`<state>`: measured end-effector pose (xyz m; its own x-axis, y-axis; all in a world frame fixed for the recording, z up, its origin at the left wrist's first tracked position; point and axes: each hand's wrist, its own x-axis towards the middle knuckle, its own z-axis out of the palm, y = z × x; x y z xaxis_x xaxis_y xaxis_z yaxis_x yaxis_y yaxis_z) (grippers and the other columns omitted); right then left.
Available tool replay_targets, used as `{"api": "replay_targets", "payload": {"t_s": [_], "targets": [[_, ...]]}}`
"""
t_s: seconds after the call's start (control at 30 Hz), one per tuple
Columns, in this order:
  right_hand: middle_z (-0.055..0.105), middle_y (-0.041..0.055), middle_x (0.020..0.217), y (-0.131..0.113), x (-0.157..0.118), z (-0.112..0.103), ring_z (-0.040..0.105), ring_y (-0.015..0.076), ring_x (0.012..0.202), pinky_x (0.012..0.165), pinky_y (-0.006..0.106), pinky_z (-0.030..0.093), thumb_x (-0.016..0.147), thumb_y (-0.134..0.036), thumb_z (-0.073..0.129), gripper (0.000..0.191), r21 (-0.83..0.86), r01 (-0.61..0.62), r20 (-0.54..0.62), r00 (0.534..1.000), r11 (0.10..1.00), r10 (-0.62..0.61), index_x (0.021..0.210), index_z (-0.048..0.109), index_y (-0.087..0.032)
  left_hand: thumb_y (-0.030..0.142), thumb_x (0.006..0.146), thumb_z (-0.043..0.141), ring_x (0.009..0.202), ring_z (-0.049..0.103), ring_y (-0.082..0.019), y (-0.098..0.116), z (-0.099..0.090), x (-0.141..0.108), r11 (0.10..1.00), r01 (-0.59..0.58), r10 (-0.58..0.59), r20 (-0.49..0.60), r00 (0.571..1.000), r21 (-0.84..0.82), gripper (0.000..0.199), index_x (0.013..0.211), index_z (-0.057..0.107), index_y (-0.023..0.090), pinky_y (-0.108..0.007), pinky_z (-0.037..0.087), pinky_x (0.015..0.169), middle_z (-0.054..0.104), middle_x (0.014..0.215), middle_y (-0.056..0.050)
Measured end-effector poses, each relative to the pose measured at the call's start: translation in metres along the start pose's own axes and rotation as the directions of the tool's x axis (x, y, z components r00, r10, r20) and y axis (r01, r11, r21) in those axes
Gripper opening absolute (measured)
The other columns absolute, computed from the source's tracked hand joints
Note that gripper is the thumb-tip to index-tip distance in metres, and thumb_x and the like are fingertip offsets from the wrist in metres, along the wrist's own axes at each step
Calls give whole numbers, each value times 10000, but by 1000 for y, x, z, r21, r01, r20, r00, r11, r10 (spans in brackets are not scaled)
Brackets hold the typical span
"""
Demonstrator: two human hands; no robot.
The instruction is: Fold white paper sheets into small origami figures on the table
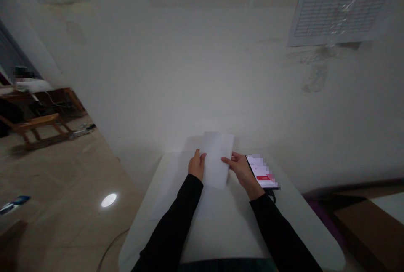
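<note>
A white sheet of paper (216, 160) stands tilted above the white table (221, 234), held between my two hands. My left hand (197, 165) grips its left edge, and my right hand (241, 169) pinches its right edge with the fingertips. A second pale sheet (170, 188) seems to lie flat on the table, left of my left forearm. Just right of my right hand lies a black smartphone (261, 172) with a lit screen, its display pixelated. A dark cable (272, 196) runs from its lower end.
The table's far end meets a stained white wall, with a ruled chart (341, 4) pinned high on the right. A brown surface (369, 230) lies beyond the table's right edge. Down left, a wooden bench (38, 126) stands on a tiled floor (63, 188).
</note>
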<state>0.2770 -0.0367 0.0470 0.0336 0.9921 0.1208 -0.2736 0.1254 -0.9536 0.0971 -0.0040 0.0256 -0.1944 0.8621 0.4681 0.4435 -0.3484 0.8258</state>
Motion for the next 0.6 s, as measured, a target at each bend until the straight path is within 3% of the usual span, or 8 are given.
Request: {"api": "replay_targets", "payload": {"t_s": [0.17, 0.27, 0.4, 0.5, 0.6], "targets": [[735, 107, 897, -4, 6, -8, 694, 237, 769, 691, 372, 556, 570, -372, 784, 426, 52, 31, -72, 997, 998, -27, 912, 678, -140, 411, 772, 612, 729, 627, -265, 2, -3, 1, 1000, 0, 0, 40, 999, 8, 355, 1038, 608, 176, -372, 459, 766, 619, 656, -53], [734, 101, 886, -8, 8, -16, 690, 223, 754, 708, 375, 555, 592, -370, 779, 410, 58, 51, -91, 995, 997, -46, 912, 680, -133, 417, 792, 582, 671, 619, -248, 3, -3, 2, 998, -47, 43, 95, 995, 43, 358, 1050, 610, 170, -360, 465, 719, 607, 629, -44], [733, 70, 811, -14, 10, -29, 688, 205, 734, 731, 372, 554, 543, -335, 815, 439, 63, 104, -211, 973, 993, -89, 907, 671, -137, 453, 825, 521, 676, 623, -260, 0, -4, 3, 981, -125, 109, 113, 988, 146, 417, 1087, 595, 136, -375, 475, 692, 632, 669, -77], [733, 88, 882, -16, 10, -32, 691, 225, 765, 730, 385, 552, 537, -345, 819, 530, 37, 97, -143, 985, 995, -91, 1000, 659, -142, 457, 820, 540, 675, 624, -251, -1, -2, 1, 979, -154, 134, 150, 980, 133, 396, 1067, 600, 154, -366, 481, 694, 636, 667, -70], [733, 85, 802, -16, 11, -35, 685, 217, 691, 706, 380, 554, 541, -349, 819, 426, 38, 89, -150, 985, 995, -82, 873, 685, -120, 427, 800, 589, 686, 626, -241, 0, 0, -1, 989, -133, 121, 161, 980, 67, 354, 1056, 607, 182, -357, 483, 719, 638, 662, -51]]}}
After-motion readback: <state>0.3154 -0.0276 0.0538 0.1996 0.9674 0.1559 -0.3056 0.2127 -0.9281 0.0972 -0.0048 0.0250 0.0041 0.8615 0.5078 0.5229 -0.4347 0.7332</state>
